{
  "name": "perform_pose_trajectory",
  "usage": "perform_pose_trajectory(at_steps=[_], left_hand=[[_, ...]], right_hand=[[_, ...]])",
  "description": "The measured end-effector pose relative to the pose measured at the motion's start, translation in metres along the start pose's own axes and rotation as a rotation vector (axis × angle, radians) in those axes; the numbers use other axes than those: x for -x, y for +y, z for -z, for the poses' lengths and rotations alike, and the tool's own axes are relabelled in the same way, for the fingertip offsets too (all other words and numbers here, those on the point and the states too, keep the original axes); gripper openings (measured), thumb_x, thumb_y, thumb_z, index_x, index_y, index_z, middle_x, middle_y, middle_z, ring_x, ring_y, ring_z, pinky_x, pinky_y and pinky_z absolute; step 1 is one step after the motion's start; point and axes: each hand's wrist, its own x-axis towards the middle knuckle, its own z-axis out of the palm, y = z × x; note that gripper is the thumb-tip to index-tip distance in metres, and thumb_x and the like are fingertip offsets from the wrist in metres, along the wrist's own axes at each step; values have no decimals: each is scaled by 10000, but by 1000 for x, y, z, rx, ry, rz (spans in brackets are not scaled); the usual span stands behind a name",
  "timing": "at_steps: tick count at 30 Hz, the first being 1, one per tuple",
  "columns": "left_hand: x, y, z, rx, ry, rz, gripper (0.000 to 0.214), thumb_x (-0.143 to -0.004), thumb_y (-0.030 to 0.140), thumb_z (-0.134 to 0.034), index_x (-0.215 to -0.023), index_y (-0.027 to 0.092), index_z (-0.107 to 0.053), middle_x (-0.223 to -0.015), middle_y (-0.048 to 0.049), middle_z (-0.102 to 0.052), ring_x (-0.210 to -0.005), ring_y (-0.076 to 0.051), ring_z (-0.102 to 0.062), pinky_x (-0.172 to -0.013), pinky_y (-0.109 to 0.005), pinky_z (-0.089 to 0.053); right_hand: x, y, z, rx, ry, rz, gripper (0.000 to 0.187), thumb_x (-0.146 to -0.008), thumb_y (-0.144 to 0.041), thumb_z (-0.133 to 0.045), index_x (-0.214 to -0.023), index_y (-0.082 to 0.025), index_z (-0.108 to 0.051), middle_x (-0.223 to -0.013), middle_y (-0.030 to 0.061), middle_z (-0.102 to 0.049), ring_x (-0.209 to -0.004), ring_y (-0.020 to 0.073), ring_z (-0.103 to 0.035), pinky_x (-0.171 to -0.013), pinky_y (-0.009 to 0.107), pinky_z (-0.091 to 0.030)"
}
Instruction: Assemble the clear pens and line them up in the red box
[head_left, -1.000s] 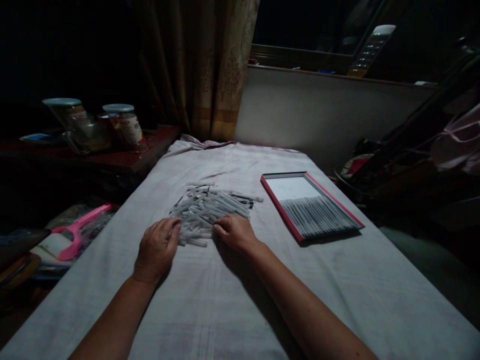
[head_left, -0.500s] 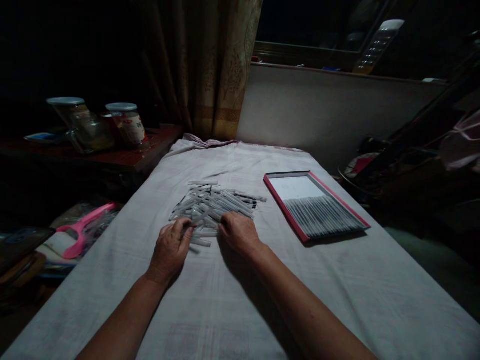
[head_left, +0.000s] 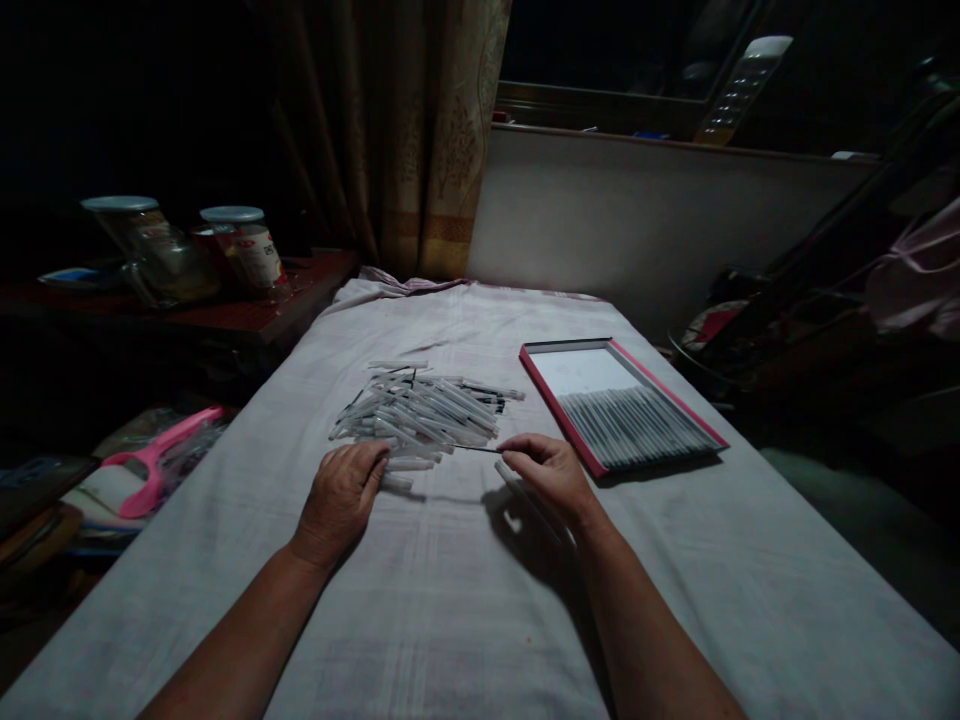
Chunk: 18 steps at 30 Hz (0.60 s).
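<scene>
A loose pile of translucent tubes and thin dark sticks [head_left: 420,405], which look like pen parts, lies on the cloth. My right hand [head_left: 551,475], right of the pile, pinches a thin dark stick like a pen refill [head_left: 476,449] that points left. Just under that hand is a translucent tube [head_left: 517,482]; whether it is held or loose I cannot tell. At the pile's near left edge my left hand [head_left: 341,490] is closed, thumb against fingers; what it holds is hidden. A shallow red-edged box [head_left: 559,411] to the right contains a row of similar grey sticks [head_left: 637,425].
A pale checked cloth [head_left: 420,610] covers the surface. Jars [head_left: 251,250] and a glass jug stand on a dark red side table [head_left: 300,300] at left. Below it is a pink plastic item [head_left: 161,460]. A curtain [head_left: 405,150] hangs behind, and a bottle [head_left: 742,90] leans on the sill.
My right hand has moved away from the pile to the right, drawing out the thin dark stick. A translucent tube now shows beneath it. My left hand stays by the pile; the view has shifted slightly.
</scene>
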Motion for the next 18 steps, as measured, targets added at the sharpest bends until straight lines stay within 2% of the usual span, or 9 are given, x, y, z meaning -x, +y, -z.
perform_pose_trajectory(at_steps=[4,11,18], left_hand=[[0,0,0,-17,12,-47,243,-985,296,-418,-1080,189,-613,-973,-86,-736,-906,-243,-676,-845,-386,-506],[0,0,0,-35,50,-93,215,-977,262,-442,-1094,184,-605,-964,-77,-732,-888,-236,-673,-824,-376,-502],[1,-1,1,-63,18,-158,193,-973,232,-448,-1078,186,-603,-953,-85,-722,-882,-238,-651,-822,-380,-479]], right_hand=[[1,-1,-2,21,1,-4,225,-639,-353,-638,-706,-181,-766,-648,40,-704,-612,172,-611,-552,269,-467],[3,-5,3,8,16,18,223,-632,-355,-649,-689,-171,-761,-669,49,-715,-653,184,-638,-618,286,-492],[4,-3,-1,49,-68,21,202,-649,-325,-652,-708,-171,-769,-667,42,-722,-616,171,-626,-580,273,-470]])
